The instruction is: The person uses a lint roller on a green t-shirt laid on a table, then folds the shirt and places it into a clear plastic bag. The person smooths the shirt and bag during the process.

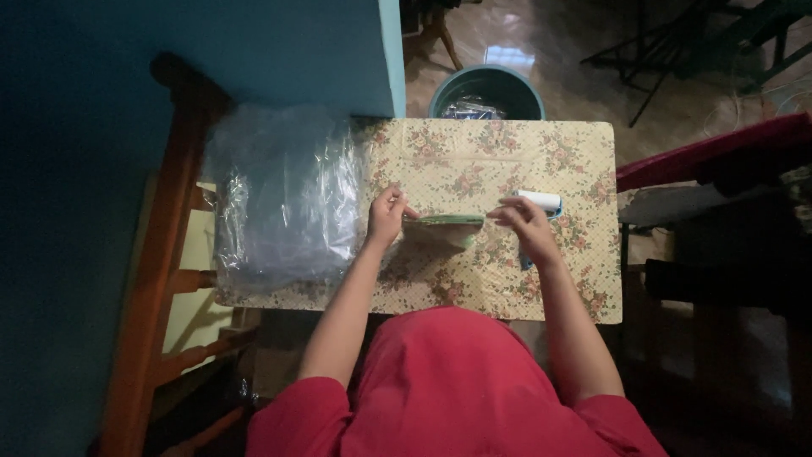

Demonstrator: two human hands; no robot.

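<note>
From up here I see my left hand (386,217) with its fingers pinched together on the left end of a flat green packet (444,227), thumb on top, gripping its edge. My right hand (523,223) sits at the packet's right end; its fingers are curled loosely and slightly apart, and I cannot tell whether they actually grip the packet or only touch its corner. The packet lies in the middle of the frame, stretched between the two hands and low over the counter (474,161), which wears a cream cloth with a flower pattern.

I judge the packet to be light and soft: it looks thin, sags a little in the middle and seems to be a sheet or pouch rather than anything stiff. It is probably smooth and a bit slippery, so a pinch at the two short ends, close to the corners, looks like the surest hold; pressing in the middle would only crease it.

Just beyond my right hand, toward the right of the frame, lies a white roll (540,200) on something blue, touching or nearly touching the fingers. To the left, a crumpled heap of clear plastic bags (283,199) covers that end of the counter. At the top centre, on the floor behind the counter, stands a round green bucket (486,89) with something shiny inside. A wooden chair (161,254) runs down the left side.
</note>
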